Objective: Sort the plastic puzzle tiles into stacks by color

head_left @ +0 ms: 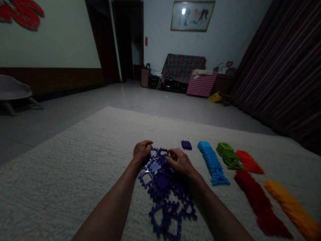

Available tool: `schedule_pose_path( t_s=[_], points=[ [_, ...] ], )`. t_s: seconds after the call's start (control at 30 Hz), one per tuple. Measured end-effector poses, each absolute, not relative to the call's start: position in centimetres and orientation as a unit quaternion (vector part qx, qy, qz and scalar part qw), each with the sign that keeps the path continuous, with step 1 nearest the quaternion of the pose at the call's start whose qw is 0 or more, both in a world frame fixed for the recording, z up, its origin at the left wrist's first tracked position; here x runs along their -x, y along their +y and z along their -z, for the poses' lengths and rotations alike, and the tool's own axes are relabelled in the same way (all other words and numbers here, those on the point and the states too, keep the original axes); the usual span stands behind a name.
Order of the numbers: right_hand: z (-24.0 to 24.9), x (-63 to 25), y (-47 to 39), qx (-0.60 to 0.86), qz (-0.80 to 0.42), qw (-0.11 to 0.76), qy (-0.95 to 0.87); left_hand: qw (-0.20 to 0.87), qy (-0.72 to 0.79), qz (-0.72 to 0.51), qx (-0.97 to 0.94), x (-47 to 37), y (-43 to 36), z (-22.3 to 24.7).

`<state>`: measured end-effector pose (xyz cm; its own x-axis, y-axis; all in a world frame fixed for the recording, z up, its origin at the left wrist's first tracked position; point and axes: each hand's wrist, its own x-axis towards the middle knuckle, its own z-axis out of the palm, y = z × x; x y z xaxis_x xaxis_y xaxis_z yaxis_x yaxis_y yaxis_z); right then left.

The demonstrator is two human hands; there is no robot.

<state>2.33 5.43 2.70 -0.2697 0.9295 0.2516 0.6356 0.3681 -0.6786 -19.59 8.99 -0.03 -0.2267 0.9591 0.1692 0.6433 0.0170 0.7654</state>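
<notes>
A loose heap of purple interlocking plastic tiles (162,182), some solid and some open frames with toothed edges, lies on the pale rug in front of me. At the heap's far left edge, my left hand (142,151) has its fingers curled in against the tiles. My right hand (180,160) is bent over the far right side, thumb and fingers drawn together at the tiles. Whether either hand grips a single piece is hidden by the fingers. One solid purple tile (186,145) lies apart, just beyond my right hand.
To the right run rows of overlapping tiles: blue (213,164), green (228,155), orange (248,162), dark red (262,204) and yellow (292,207). The cream rug (75,160) spreads around them. Farther off stand a cloth-covered seat (184,68) and a grey chair (13,87). A dark curtain (281,73) hangs at right.
</notes>
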Motion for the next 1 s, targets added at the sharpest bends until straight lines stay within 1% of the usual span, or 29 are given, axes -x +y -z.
schedule_pose_path(
  t_s=[0.17,0.27,0.4,0.53,0.63,0.73,0.83,1.0],
  points=[
    [-3.4,-1.6,4.5,0.536,-0.182,0.226,-0.793,0.199,0.681,-0.381,-0.594,19.6,8.8,-0.2],
    [-3.6,-1.5,4.3,0.538,-0.167,0.195,-0.803,0.199,0.678,-0.381,-0.596,19.6,8.8,-0.2],
    [-3.6,-1.3,4.2,0.536,-0.142,0.195,-0.809,0.200,0.682,-0.376,-0.594,19.5,8.8,-0.4],
    [-3.6,-1.8,4.7,0.547,-0.144,0.256,-0.784,0.202,0.688,-0.368,-0.593,19.4,8.6,-0.6],
    [-3.4,-3.0,5.5,0.566,-0.098,0.291,-0.765,0.203,0.690,-0.365,-0.591,19.4,8.6,-0.7],
    [-2.8,-4.3,6.1,0.597,-0.057,0.260,-0.757,0.194,0.689,-0.367,-0.594,19.4,8.6,-0.7],
    [-2.4,-5.0,6.3,0.611,-0.061,0.221,-0.758,0.191,0.686,-0.370,-0.597,19.4,8.5,-0.7],
    [-2.5,-5.1,6.2,0.617,-0.079,0.207,-0.755,0.195,0.686,-0.368,-0.596,19.4,8.5,-0.7]
  ],
)
